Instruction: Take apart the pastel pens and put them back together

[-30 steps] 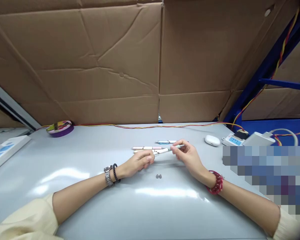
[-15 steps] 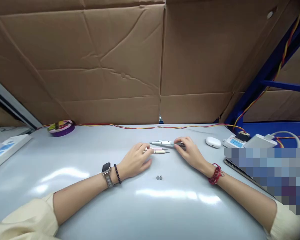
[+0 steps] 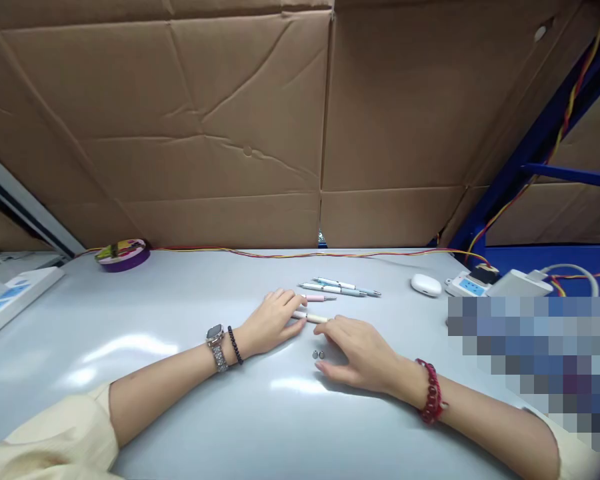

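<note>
My left hand [image 3: 277,318] is closed around the rear of a cream pen [image 3: 316,318], thumb against its near side. A pink pen [image 3: 319,298] lies just beyond, its rear end under the left fingers. My right hand [image 3: 365,353] has thumb and fingers spread apart; its fingertips are at the front end of the cream pen and cover its tip. Between the right thumb and fingers, two small metal pieces [image 3: 319,355] rest on the table. Farther back lie a white-and-grey pen [image 3: 330,289] and a light blue pen [image 3: 347,286], side by side.
The grey table [image 3: 220,427] backs onto a cardboard wall [image 3: 220,167]. A purple round tape roll [image 3: 123,256] stands back left, and a white earbud case [image 3: 426,285] lies at right. Power strips [image 3: 473,284] flank both sides. A red-yellow wire [image 3: 280,255] runs along the back edge.
My right hand has left the back pens and come nearer, to the front of the cream pen, its fingers spreading. The back pens now lie uncovered. The cream pen has turned, front end nearer me.
</note>
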### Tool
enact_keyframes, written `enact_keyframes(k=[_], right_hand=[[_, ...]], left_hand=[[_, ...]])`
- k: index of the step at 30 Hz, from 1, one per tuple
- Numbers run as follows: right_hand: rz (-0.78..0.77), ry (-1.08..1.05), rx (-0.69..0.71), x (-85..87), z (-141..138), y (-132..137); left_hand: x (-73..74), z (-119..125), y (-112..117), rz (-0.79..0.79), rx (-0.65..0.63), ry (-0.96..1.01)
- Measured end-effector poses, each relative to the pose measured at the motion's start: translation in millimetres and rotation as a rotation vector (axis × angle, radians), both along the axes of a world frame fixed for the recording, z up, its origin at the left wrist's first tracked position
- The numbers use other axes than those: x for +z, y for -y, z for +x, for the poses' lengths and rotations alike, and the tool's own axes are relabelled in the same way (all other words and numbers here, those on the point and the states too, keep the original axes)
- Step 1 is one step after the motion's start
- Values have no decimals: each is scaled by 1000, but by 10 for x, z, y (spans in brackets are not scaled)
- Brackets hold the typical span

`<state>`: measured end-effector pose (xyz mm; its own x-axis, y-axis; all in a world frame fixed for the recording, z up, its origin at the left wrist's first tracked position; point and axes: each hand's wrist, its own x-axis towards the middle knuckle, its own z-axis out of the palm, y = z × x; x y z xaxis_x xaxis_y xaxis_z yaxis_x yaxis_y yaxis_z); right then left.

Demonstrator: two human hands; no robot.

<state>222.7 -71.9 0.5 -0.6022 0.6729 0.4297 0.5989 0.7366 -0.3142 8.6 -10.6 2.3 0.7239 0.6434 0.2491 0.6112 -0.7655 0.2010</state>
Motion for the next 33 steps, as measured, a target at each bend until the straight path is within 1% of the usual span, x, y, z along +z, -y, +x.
enact_keyframes(k=[4,6,9,11,13,16,18,22,25,29,33], right_hand=[[-44,4,2,-18,-40,13],[-66,-21,32,-24,-19,-9],[-90,-100,101,-11,29,-22],[-98,-205,103,7,70,-24],[-100,-353,32,16,117,-39],[-123,-574,-142,0,172,-99],[-177,-651,-209,-25,182,-143],[-310,-657,-212,-52,141,-170],[-361,-635,-192,-36,96,-139],[-364,-578,-175,-9,62,-99],[-310,-517,-173,-12,60,-97]], left_hand=[[0,-1,6,-34,-24,-3],[7,0,8,-42,-16,4],[11,-1,1,-50,32,36],[9,-7,-7,-62,67,64],[7,-19,-12,-80,95,85],[7,-34,-6,-97,109,92],[8,-38,2,-99,98,81],[13,-27,15,-102,56,29],[13,-17,21,-100,36,-9],[-3,-19,24,-88,10,-39],[-22,-28,15,-77,-25,-70]])
